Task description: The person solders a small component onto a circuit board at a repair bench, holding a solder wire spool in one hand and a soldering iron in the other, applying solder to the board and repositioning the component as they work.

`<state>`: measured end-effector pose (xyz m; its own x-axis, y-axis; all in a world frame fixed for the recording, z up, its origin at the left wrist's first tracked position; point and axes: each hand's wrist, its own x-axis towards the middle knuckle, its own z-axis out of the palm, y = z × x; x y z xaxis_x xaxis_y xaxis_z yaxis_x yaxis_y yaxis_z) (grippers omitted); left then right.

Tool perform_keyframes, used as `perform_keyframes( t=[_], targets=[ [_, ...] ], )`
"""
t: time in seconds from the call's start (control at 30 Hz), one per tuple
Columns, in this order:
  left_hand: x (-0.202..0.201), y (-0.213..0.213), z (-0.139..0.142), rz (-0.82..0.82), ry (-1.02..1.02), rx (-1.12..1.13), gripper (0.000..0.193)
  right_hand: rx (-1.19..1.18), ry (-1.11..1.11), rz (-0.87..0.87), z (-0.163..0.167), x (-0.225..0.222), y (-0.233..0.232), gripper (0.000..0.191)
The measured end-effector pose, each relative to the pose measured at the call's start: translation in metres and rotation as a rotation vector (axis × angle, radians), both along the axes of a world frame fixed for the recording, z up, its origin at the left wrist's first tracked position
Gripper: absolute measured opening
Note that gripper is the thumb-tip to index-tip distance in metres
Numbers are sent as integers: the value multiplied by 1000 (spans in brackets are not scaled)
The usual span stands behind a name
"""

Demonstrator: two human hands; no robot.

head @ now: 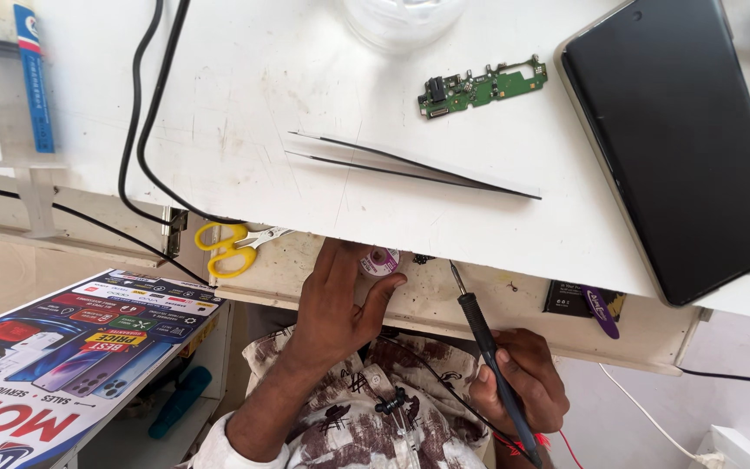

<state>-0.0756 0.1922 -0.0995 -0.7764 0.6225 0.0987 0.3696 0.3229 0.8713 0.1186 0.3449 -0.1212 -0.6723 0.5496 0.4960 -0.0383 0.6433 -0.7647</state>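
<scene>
My left hand (336,304) reaches into the open shelf (444,300) under the white tabletop (305,78). Its thumb and fingers close around a small round pink-and-white spool (381,260). My right hand (523,378) is lower, over my patterned shirt, gripping a black soldering iron (483,334) whose tip points up toward the shelf edge. On the tabletop above lie black tweezers (410,165), a small green circuit board (482,87) and a black phone (679,139), screen dark.
Yellow-handled scissors (227,247) lie in the shelf left of my hand. Two black cables (143,113) run down the table's left side beside a syringe (32,87). A clear container (401,17) stands at the far edge. A printed poster (71,365) and a blue tool handle (180,401) sit lower left.
</scene>
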Motion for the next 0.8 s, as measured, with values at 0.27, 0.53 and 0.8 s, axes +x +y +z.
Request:
perform_keyframes(
  t=[0.27,0.53,0.8],
  targets=[
    [4,-2,-12,-6,4,-120,40,-12,-90,15,-4,7,5,18],
    [9,-8,-22,-70,166,-95,43,2,-87,29,-8,8,6,16],
    [14,-20,-43,-219,459,-210,21,11,-77,58,-13,10,10,19]
  ],
)
